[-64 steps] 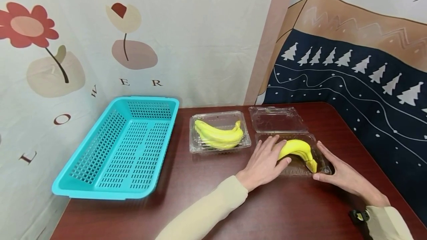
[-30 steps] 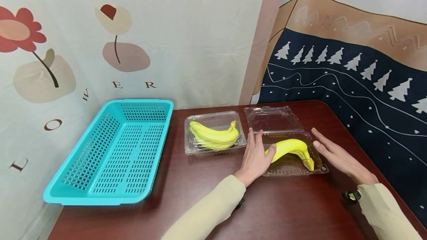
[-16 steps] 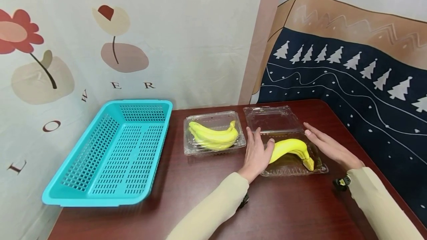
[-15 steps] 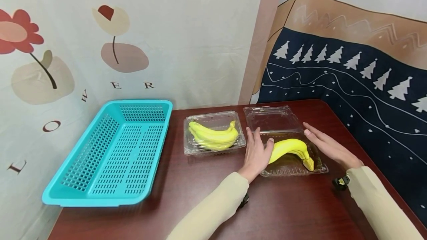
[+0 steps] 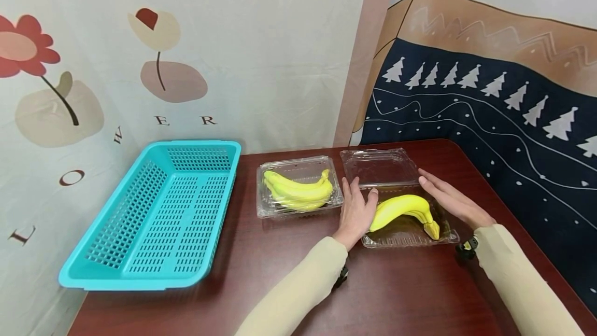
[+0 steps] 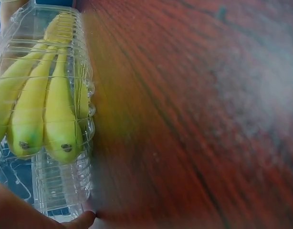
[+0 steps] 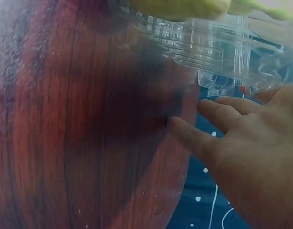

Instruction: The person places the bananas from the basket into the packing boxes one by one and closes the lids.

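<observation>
A bunch of yellow bananas point(image 5: 404, 208) lies in the base of a clear plastic clamshell box point(image 5: 401, 241), whose lid point(image 5: 383, 166) is folded back flat behind it. My left hand point(image 5: 356, 215) is at the box's left side with its fingers extended. In the left wrist view, that hand's fingertip point(image 6: 84, 220) is low beside the clear plastic. At the right rear corner, near the hinge, my right hand point(image 5: 450, 198) reaches with fairly straight fingers. Those fingers point(image 7: 192, 136) are close to the plastic edge in the right wrist view; contact is hard to tell.
Left of my left hand, a closed clear box point(image 5: 300, 162) contains another bunch of bananas point(image 5: 300, 190). A turquoise perforated basket point(image 5: 224, 211) stands at the left of the dark red wooden table point(image 5: 410, 294). Printed cloth point(image 5: 289, 56) hangs behind the table and along its right.
My left hand has shifted left off the bananas to the box's left side. My right hand has moved from the front right of the box back toward the lid hinge.
</observation>
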The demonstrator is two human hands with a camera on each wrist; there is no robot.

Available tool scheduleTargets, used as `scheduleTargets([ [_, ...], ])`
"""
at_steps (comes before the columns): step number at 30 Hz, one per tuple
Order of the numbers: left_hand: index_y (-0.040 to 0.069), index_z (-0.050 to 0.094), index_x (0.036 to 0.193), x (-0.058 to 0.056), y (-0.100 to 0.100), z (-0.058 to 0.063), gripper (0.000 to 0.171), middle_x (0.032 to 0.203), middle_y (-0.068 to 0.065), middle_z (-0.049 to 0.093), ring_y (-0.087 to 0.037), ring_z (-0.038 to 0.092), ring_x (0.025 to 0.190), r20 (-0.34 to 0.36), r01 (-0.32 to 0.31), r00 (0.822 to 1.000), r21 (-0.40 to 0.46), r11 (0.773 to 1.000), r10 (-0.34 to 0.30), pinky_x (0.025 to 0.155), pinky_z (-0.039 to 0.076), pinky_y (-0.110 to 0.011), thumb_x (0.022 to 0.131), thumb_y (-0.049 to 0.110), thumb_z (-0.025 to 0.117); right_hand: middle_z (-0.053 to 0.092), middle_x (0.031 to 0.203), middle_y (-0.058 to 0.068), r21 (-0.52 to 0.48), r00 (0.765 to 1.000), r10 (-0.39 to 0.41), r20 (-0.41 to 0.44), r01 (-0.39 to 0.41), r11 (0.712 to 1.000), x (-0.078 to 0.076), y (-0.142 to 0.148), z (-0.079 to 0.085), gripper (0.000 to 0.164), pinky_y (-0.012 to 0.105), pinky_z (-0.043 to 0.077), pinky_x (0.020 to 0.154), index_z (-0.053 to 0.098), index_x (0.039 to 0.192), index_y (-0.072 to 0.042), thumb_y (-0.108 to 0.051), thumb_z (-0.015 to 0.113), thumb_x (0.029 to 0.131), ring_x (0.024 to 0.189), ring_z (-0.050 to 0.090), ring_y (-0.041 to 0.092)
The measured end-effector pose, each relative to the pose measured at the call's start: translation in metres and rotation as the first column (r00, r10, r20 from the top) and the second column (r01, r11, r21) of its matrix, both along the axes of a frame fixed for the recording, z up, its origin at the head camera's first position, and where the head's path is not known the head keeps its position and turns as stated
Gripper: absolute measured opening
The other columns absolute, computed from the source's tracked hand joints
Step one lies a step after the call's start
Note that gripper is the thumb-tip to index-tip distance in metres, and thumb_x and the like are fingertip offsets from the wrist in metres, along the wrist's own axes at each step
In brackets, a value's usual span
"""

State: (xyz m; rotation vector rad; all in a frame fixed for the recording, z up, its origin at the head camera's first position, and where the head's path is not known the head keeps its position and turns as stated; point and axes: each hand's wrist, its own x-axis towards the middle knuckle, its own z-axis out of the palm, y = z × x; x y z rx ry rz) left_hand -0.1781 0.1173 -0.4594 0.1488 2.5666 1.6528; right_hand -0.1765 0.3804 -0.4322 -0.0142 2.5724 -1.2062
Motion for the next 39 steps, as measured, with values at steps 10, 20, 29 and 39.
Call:
scheduleTargets([
  [10, 0.011, 0.03, 0.163, -0.001, 0.002, 0.001, 0.068, 0.173, -0.012, 0.005, -0.034, 0.03, 0.153, 0.019, 0.007, 1.0, 0.061, 0.998, -0.008, 0.117, 0.035, -0.054, 0.105, 0.043, 0.046, 0.009, 0.17, 0.024, -0.081, 0.998, 0.008, -0.059, -0.012, 0.997, -0.005, 0.001, -0.002, 0.076, 0.076, 0.017, 0.114, 0.005, 0.167, -0.01, -0.049, 0.037, 0.111, 0.152, 0.015, 0.051],
  [20, 0.009, 0.031, 0.162, 0.0, 0.003, 0.007, 0.067, 0.172, -0.012, 0.012, -0.033, 0.031, 0.152, -0.042, -0.024, 0.999, 0.159, 0.987, 0.032, 0.119, 0.033, -0.052, 0.105, 0.04, 0.048, 0.008, 0.172, 0.018, -0.17, 0.998, -0.031, -0.059, 0.02, 0.985, 0.001, 0.005, 0.007, 0.075, 0.074, 0.016, 0.115, 0.003, 0.168, -0.015, -0.051, 0.036, 0.111, 0.152, 0.016, 0.049],
  [29, 0.006, 0.033, 0.16, -0.002, 0.004, 0.015, 0.067, 0.168, -0.015, 0.023, -0.032, 0.035, 0.15, -0.072, -0.059, 0.994, 0.216, 0.975, 0.076, 0.12, 0.032, -0.047, 0.104, 0.041, 0.046, 0.018, 0.17, 0.021, -0.175, 0.992, -0.009, -0.124, -0.013, 0.985, 0.004, 0.007, 0.013, 0.072, 0.025, 0.042, 0.111, 0.004, 0.168, -0.013, -0.047, 0.034, 0.112, 0.15, 0.025, 0.048],
  [39, 0.011, 0.032, 0.161, -0.004, 0.0, 0.031, 0.069, 0.159, -0.012, 0.035, -0.028, 0.043, 0.142, -0.015, -0.102, 0.994, 0.311, 0.945, 0.112, 0.116, 0.037, -0.048, 0.105, 0.052, 0.041, 0.023, 0.166, 0.028, -0.189, 0.979, 0.006, -0.205, -0.046, 0.981, 0.009, 0.009, 0.017, 0.065, 0.009, 0.043, 0.097, 0.007, 0.167, -0.009, -0.038, 0.032, 0.114, 0.148, 0.028, 0.05],
])
